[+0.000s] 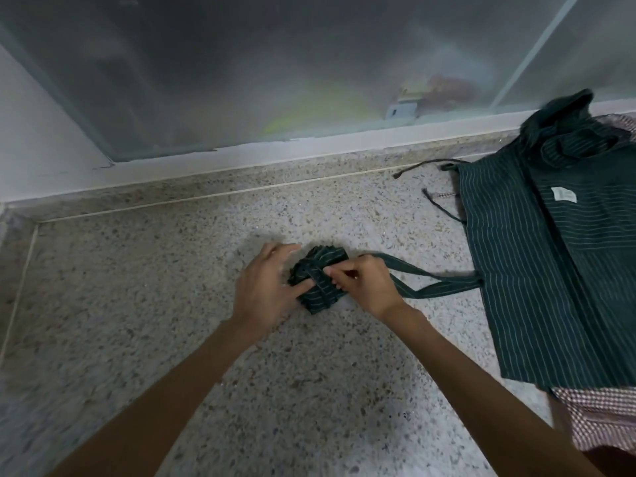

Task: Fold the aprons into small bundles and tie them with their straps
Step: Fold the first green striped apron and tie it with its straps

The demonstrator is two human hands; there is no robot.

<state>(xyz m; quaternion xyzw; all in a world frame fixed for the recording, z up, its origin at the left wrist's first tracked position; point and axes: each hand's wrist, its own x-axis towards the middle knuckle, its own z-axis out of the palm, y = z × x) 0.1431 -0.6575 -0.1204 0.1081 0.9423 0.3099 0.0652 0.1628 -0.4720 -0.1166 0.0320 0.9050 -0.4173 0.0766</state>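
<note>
left hand pressing apron bundle, right hand pinching strap

a speckled granite counter runs below a frosted window.

Both my hands meet out in front of me, arms stretched forward.

My left hand lies palm down, fingers spread and fairly straight, thumb pressing against the bundle. My right hand is curled, thumb and forefinger pinching what looks like the strap, though blur softens the fingertips. Both forearms are bare and angle inward from the lower corners, wrists close together.
</note>
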